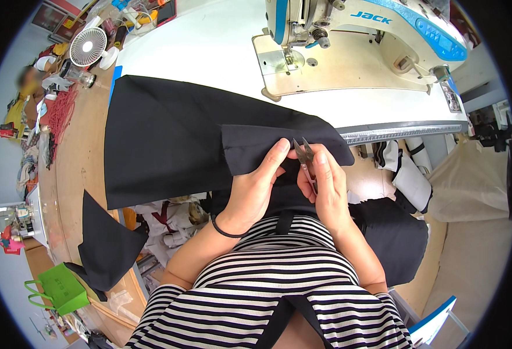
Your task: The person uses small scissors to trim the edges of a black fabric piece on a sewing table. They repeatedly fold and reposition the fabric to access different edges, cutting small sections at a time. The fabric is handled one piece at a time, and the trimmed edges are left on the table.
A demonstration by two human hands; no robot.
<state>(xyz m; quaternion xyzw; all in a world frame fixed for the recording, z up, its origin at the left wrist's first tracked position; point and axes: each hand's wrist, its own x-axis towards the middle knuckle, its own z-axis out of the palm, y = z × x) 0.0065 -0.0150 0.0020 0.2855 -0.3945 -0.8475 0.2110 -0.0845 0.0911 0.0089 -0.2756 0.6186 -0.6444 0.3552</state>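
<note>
A large piece of black fabric (157, 145) lies across the front of the white worktable and hangs toward me, with a folded narrow flap (241, 145) on top. My left hand (256, 192) pinches the flap's edge, thumb on top and fingers underneath. My right hand (328, 186) grips small silver thread snips (304, 160), their blades parted and pointing up at the cloth edge beside my left thumb. Whether the blades touch the fabric I cannot tell.
A sewing machine (340, 64) stands behind the fabric; a ruler strip (401, 131) edges the table. Left are a wooden table (58, 174), white fan (87, 46), red cords (61, 116), black scrap (107, 250) and green bag (61, 288). Dark fabric (392, 244) is piled at my right.
</note>
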